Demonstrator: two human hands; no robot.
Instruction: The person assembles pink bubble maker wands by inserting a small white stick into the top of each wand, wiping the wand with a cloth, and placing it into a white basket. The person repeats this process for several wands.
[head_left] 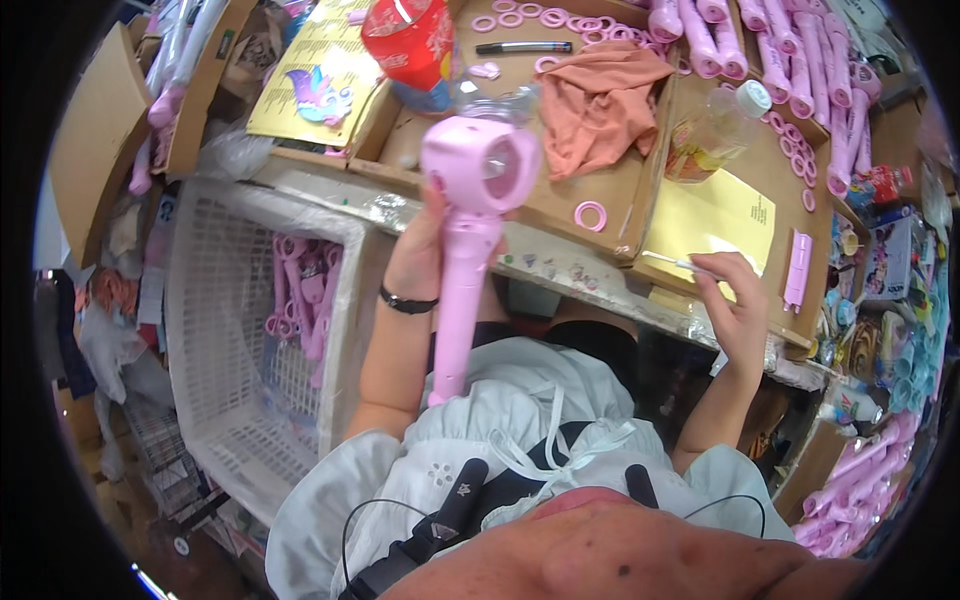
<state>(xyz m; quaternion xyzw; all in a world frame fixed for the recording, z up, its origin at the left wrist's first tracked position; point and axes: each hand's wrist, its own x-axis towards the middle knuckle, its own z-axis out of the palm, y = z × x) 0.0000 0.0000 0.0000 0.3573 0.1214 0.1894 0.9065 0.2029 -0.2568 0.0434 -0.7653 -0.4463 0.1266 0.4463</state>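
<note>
Head view, left to right: white mesh basket point(215, 330) with pink parts inside, partly hidden by mesh. Left hand point(418, 262) wrapped round pink toy wand point(466, 250), held upright, fingers mostly hidden behind handle. Right hand point(733, 298) pinching thin swab point(672, 262) over yellow sheet point(715, 215); tip hard to make out.

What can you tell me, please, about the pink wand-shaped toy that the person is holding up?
The pink toy looks like glossy moulded plastic: a rounded head with a circular opening, its inside greyish, on a long straight handle. It is held nearly upright, head uppermost, in front of the cardboard-covered bench. The left hand grips the handle just below the head; the handle's lower end reaches down to the person's white top. The right hand does not touch it.
</note>
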